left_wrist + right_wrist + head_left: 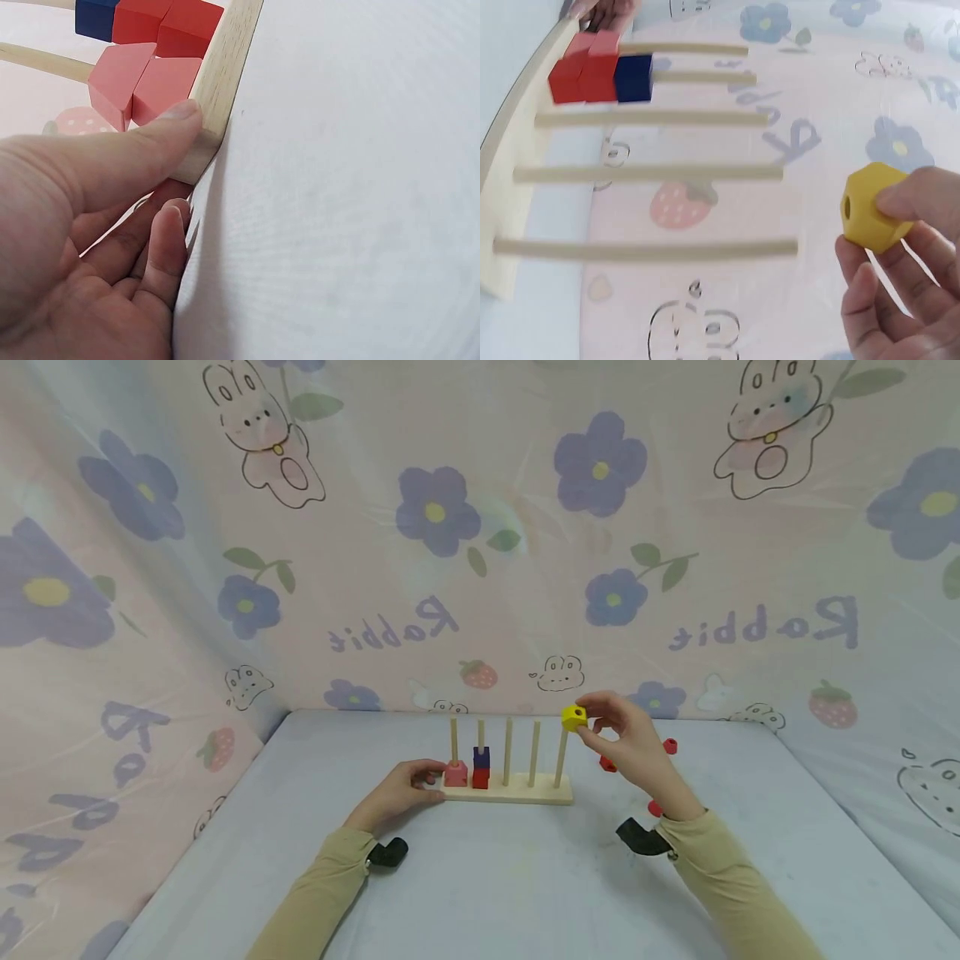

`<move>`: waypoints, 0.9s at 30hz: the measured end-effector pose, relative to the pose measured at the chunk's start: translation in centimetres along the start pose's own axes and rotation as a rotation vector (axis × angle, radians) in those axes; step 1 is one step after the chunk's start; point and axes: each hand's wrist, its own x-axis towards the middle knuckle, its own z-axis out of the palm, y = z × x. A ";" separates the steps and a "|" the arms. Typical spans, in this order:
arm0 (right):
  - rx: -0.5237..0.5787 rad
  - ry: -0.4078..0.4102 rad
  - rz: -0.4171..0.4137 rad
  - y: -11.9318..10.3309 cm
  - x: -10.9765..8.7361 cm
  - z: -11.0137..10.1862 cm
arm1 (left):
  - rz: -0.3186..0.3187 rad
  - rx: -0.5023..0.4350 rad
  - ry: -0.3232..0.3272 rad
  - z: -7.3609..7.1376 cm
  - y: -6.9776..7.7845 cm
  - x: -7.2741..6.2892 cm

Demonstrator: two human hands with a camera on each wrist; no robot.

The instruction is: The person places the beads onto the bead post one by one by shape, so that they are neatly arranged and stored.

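Observation:
A wooden peg stand (517, 794) with several upright pegs rests on the table. My left hand (397, 793) grips its left end, with the thumb on the front edge of the base (217, 90) and fingers behind. Pink blocks (455, 774) sit low on the leftmost peg. On the peg beside it, a dark blue block (482, 757) tops red blocks (481, 778). My right hand (637, 747) pinches a yellow bead (871, 206) with a hole through it. In the right wrist view, the bead is apart from the tip of the rightmost peg (652, 249). The three right-hand pegs are bare.
Red beads lie on the table to the right: one at the back (670, 746), one beneath the right hand (608, 765), and one partly hidden by the wrist (655, 808). A printed cloth (510, 585) hangs behind the white table (495, 885).

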 end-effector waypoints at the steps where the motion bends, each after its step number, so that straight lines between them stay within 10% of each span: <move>1: 0.008 -0.002 -0.016 -0.7 0.3 0.4 | -0.004 -0.001 -0.001 0.0 0.0 0.0; 16: -0.002 -0.016 -0.058 -3.0 2.9 5.6 | -0.014 -0.030 0.002 0.1 1.3 -0.5; 27: -0.036 0.017 -0.029 1.5 3.5 8.0 | -0.031 -0.016 0.001 -0.1 -0.4 0.1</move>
